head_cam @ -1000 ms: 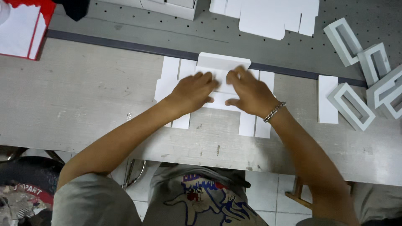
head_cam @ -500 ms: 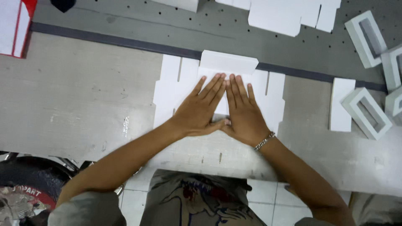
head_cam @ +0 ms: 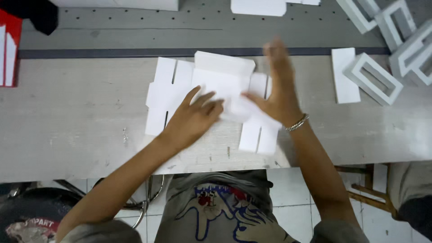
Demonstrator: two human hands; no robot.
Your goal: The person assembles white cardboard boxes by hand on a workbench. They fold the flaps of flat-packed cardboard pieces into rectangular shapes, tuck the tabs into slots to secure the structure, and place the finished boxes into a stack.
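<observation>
A flat white die-cut cardboard box blank (head_cam: 211,85) lies mid-bench. The left hand (head_cam: 193,119) presses its near-left part with loosely spread fingers; the right hand (head_cam: 279,87), open and flat, covers its right flaps.

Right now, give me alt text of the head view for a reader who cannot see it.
Both hands press on a flat white die-cut cardboard sheet on a pale workbench: left hand flat on its middle, right hand on its right part, blurred. Folded white frame-shaped boxes lie at the far right.
</observation>
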